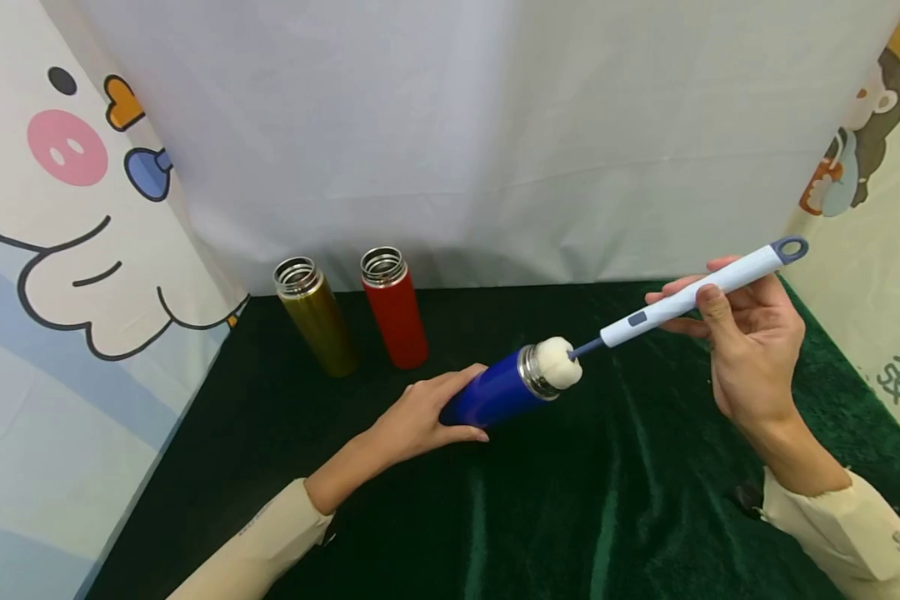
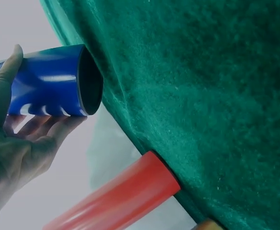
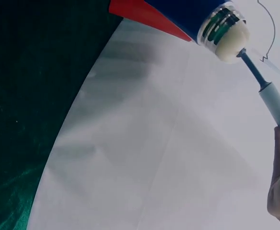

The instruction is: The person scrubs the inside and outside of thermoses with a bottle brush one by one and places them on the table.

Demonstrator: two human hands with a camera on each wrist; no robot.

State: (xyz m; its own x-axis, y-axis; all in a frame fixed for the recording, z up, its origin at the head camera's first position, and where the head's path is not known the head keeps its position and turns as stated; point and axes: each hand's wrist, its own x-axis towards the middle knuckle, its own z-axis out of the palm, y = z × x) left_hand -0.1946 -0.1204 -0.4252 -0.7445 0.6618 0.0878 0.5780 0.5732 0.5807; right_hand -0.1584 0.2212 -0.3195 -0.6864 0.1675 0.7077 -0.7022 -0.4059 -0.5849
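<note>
My left hand (image 1: 427, 414) grips a blue bottle (image 1: 498, 390) round its lower body and holds it tilted, its steel mouth up and to the right. In the left wrist view the dark base of the blue bottle (image 2: 46, 81) shows, thumb on one side and fingers on the other. My right hand (image 1: 757, 346) pinches the pale handle of a bottle brush (image 1: 667, 308) between thumb and fingers. The brush's white sponge head (image 1: 558, 363) sits at the bottle's mouth, most of it showing outside the rim, as the right wrist view also shows.
Behind my left hand stand a gold bottle (image 1: 318, 329) and a red bottle (image 1: 397, 321), both with uncovered steel mouths. Dark green cloth (image 1: 555, 517) covers the table. A white curtain (image 1: 495, 142) hangs along the back edge, with printed cartoon cloth (image 1: 67, 250) at the left.
</note>
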